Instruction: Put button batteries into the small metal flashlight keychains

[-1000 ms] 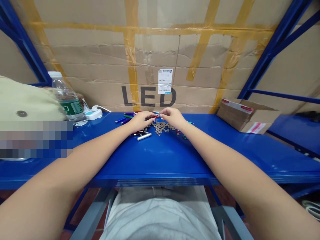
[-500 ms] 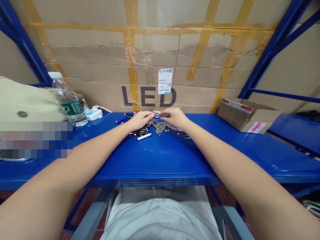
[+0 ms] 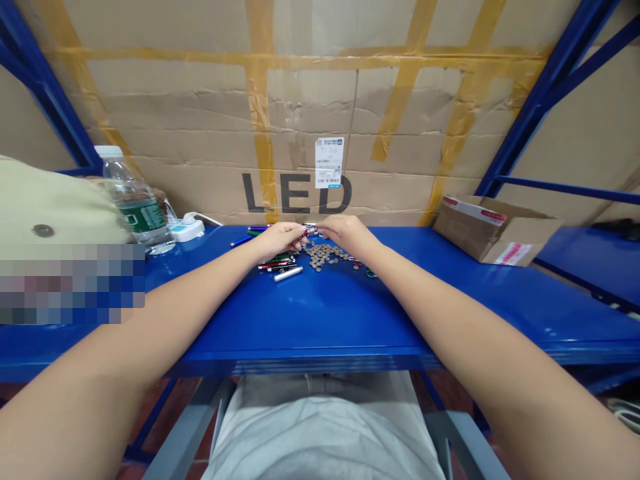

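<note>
My left hand [image 3: 280, 241] is closed in a pinch on a small red and silver penlight [image 3: 311, 232] above the back of the blue table. My right hand [image 3: 347, 231] meets it from the other side, its fingers closed at the penlight's right end; the fingertips are partly hidden. Just below the hands lies a spread of small round button cells [image 3: 324, 255]. Several slim penlights in red, black and green lie by my left wrist, with a silver penlight [image 3: 289, 274] nearest me. Beneath my right wrist are small coloured clips [image 3: 371, 273], partly covered.
A clear water bottle [image 3: 143, 213] and a white power strip [image 3: 187, 230] stand at the left, beside a pale cloth item [image 3: 55, 200]. An open cardboard box [image 3: 493, 230] sits at the right. Taped cardboard [image 3: 200, 133] walls off the table's back, between blue posts.
My hands have come closer together, the right fingers now meeting the red penlight. Its red body shows more clearly between them. The things on the table lie as before.
</note>
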Demonstrator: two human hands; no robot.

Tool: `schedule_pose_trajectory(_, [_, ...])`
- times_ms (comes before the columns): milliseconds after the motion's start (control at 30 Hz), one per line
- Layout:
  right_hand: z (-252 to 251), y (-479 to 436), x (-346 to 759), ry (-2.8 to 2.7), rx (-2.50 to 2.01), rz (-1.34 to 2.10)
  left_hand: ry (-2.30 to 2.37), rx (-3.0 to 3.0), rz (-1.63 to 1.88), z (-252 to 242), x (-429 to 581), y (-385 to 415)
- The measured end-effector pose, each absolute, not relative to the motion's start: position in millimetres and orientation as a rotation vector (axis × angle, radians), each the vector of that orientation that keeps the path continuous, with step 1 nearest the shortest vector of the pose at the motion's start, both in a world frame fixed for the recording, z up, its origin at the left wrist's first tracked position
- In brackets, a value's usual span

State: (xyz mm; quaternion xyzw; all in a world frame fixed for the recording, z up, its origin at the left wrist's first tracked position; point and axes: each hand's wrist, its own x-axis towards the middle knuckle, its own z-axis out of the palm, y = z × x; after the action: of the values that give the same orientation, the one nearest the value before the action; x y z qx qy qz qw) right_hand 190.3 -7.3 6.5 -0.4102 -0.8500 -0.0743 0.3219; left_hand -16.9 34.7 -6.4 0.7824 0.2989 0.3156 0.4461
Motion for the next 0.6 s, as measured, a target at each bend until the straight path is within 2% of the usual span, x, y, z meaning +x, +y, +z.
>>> schedule_pose_trajectory(233, [0.5, -8.3, 190.9, -2.011, -1.145, 0.135, 0.744, 2.138, 0.862, -7.0, -16.4, 30.1])
schedule_pose_trajectory(433, [-0.3, -7.1, 187.9, -1.924, -1.121, 0.107, 0.782, 1.93, 0.904, -11.0, -12.7, 32.3])
schedule_pose_trajectory(600, [-1.6, -9.4, 186.8, -1.913, -1.167, 0.255, 0.819, 2.118, 0.843, -6.4, -13.7, 27.6])
